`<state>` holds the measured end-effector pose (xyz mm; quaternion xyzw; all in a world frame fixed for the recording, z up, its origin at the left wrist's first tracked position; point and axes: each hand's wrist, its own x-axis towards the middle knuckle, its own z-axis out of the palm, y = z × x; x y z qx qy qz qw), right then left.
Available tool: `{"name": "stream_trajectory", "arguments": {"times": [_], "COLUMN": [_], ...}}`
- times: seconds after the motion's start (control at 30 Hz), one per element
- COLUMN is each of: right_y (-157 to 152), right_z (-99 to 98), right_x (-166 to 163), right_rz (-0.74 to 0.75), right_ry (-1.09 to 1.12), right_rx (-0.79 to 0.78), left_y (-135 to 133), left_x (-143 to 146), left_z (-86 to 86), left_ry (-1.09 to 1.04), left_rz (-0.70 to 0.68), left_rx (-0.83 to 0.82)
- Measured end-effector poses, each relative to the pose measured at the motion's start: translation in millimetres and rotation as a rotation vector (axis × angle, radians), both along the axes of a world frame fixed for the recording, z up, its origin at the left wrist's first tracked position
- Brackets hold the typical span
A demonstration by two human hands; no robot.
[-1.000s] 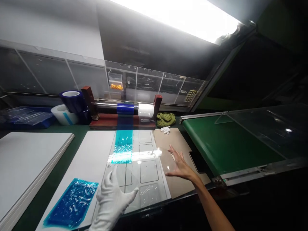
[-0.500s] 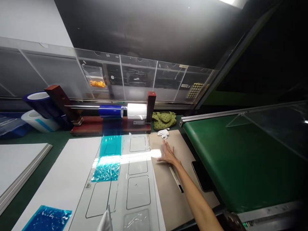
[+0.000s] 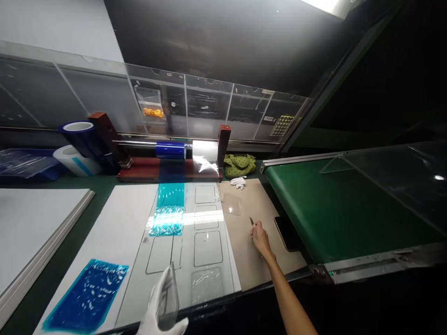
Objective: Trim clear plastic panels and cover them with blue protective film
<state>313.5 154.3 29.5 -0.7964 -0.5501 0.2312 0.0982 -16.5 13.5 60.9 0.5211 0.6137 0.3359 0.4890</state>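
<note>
My left hand, in a white glove, is at the bottom edge and closed on a clear glass panel held upright on its edge. My bare right hand rests on the brown mat with its fingers pinched on a thin blade-like tool. A second clear panel lies flat on the mat beyond that hand. Left of the mat lies a clear template sheet with rectangular outlines and a strip of blue film pulled from the roll on the dispenser bar.
A green conveyor belt runs along the right; a dark phone lies beside it. A loose blue film piece sits on the white board at the lower left. Tape rolls, a green pouch and white board stack stand around.
My right hand drew back from the far mat, leaving a clear panel there, and now pinches the thin tool. My left hand rose into view holding the glass panel.
</note>
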Motion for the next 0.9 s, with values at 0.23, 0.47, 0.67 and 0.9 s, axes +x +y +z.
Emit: {"name": "stream_trajectory", "arguments": {"times": [0.23,0.47,0.67,0.9], "right_y": [-118.7,-211.8,-240.4,-259.2], "right_z": [111.6,161.8,149.5,150.5], "right_x": [-113.5,-192.4,-216.7,-226.4], "right_rz": [0.406,0.576,0.599,0.639], "right_ry": [0.857,0.747,0.752,0.726], "right_rx": [0.004,0.089,0.161,0.201], "left_y": [-21.2,-61.5,-89.6,-99.2], "left_x": [-33.6,-64.7,-81.4,-92.0], "left_z": [80.0,112.0,120.1,128.1], "left_ry": [0.288,0.331,0.309,0.308], "left_rz": [-0.336,-0.504,-0.551,-0.607], "left_rx": [0.360,0.446,0.502,0.557]}}
